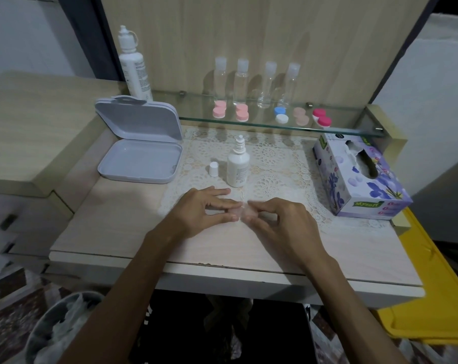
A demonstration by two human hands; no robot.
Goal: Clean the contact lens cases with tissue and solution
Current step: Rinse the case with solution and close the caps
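Note:
My left hand (209, 208) and my right hand (280, 219) meet over the lace mat (275, 158) at the table's middle. Their fingertips pinch a small pale pink lens case (241, 212) between them; it is blurred and mostly hidden by the fingers. Just behind the hands stands a small white solution bottle (238, 164) with its nozzle bare, its white cap (213, 168) upright to its left. A floral tissue box (359, 177) sits at the right. Several more lens cases lie on the glass shelf (196, 117): pink (219, 111), blue and white (281, 114), beige (300, 116), red (322, 118).
A grey hinged box (141, 145) lies open at the left. A tall white bottle (134, 67) stands behind it. Several clear bottles (242, 82) line the shelf's back. A bin (59, 329) with crumpled tissue is on the floor at lower left, and a yellow lid (432, 298) sits right of the table.

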